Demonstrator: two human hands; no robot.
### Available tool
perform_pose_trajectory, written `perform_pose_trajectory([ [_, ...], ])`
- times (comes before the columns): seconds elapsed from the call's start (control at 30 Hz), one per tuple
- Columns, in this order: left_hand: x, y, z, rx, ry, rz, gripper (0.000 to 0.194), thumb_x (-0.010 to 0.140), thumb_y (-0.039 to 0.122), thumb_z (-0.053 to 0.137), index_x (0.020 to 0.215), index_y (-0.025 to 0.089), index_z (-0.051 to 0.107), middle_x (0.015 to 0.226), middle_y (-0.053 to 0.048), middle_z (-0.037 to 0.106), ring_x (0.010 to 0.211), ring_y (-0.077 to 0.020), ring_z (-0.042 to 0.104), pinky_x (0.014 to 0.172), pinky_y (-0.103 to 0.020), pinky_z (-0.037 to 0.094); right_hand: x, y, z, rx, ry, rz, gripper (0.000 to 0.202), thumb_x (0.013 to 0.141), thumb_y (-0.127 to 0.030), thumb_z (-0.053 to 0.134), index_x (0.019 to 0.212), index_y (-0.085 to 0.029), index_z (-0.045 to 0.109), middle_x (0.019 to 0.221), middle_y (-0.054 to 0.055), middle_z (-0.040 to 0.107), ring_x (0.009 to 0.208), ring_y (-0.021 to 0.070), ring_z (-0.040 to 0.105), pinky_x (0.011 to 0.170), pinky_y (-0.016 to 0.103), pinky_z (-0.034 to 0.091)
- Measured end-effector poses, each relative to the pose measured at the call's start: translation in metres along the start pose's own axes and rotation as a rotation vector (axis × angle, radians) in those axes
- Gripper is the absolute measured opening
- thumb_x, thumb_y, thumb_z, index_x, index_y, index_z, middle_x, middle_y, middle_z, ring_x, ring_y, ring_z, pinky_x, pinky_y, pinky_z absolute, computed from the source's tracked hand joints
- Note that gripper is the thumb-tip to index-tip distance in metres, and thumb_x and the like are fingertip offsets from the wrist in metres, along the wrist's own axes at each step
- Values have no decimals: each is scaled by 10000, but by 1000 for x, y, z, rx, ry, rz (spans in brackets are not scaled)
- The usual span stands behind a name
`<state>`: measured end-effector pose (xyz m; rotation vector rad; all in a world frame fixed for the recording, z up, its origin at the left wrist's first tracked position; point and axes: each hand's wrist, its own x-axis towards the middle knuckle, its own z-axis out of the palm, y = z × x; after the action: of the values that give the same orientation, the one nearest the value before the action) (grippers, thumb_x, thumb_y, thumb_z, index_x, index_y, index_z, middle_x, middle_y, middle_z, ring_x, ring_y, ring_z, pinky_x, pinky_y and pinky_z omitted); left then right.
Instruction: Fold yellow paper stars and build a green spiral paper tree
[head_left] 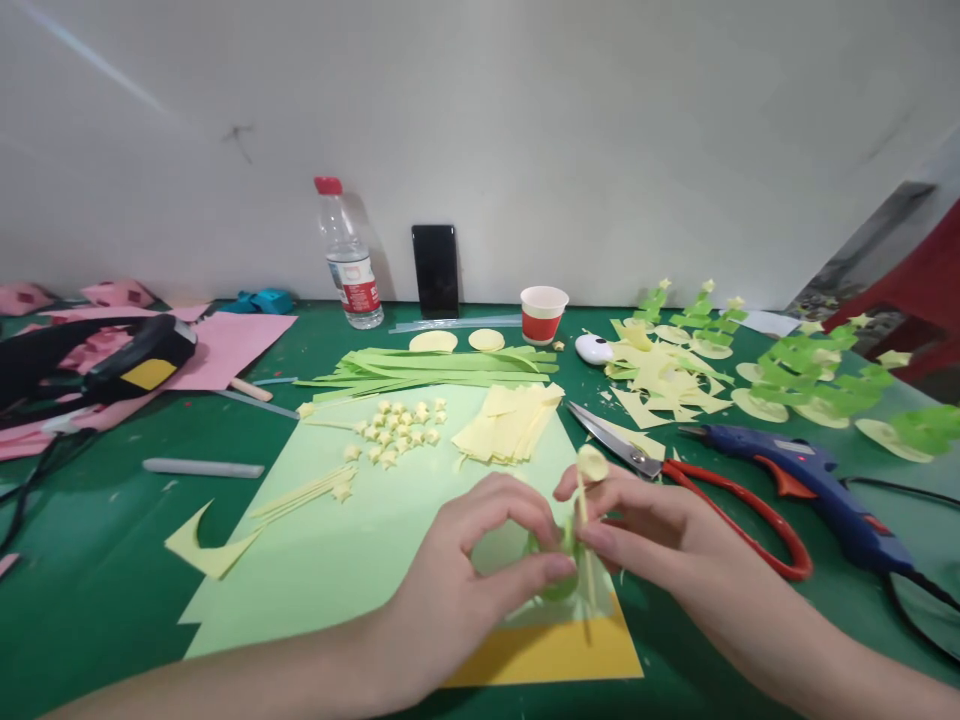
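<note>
Pinching with the bare left hand, bringing thumb and index finger nearly together on a light-green curled paper piece, appearing partly blurred. Gripping with the bare right hand, between thumb and closed-in fingertips, a slender pale-yellow paper strip, standing near upright and ending on top in a rounded curl. Leaving contact between strip and curled piece impossible to tell.

Working above overlapped smooth light-green paper sheets on a dark-green tabletop, with a golden-yellow sheet showing at the near edge. Finding, against a plain white wall, a clear plastic bottle with red cap and a glossy black phone. Noting at right red-handled steel scissors and a blue glue gun.

Observing small, puffy pale-yellow paper stars in a loose cluster, a fanned stack of flat pale-yellow paper pieces, long light-green paper strips in a pile, and angular pale-yellow paper scraps.
</note>
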<state>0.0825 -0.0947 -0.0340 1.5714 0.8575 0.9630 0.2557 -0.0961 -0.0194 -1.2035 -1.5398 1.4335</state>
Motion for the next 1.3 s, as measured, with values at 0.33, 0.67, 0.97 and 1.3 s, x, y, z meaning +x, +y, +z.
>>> perform_pose_trajectory([
  [0.33,-5,0,9,136,-184,68,79,691,96,694,632,145,676,639,4,596,720,-139,506,794,-283,354,-9,-2,-5,-120,160,-119,115,723,-289,586,652,-200,569,656,-2,573,607,111,535,556,177,451],
  [0.67,-4,-2,13,94,-154,-1,113,709,108,654,637,189,682,771,-2,621,831,-156,519,846,-282,366,-10,1,0,-262,49,-95,148,701,-240,528,571,-177,498,533,-29,435,527,98,393,491,212,335],
  [0.97,0,-22,12,-34,-185,-213,75,726,187,636,662,169,669,753,-14,643,741,-152,572,719,-259,443,1,24,0,-166,-68,39,148,738,-270,527,642,-160,500,595,-23,454,558,94,397,510,210,344],
  [1.3,1,-23,10,-60,-193,-286,98,715,231,645,650,157,652,734,-13,623,723,-152,555,717,-271,433,-1,40,7,-89,35,-65,241,815,-356,469,665,-168,488,598,-16,459,519,89,399,455,204,332],
])
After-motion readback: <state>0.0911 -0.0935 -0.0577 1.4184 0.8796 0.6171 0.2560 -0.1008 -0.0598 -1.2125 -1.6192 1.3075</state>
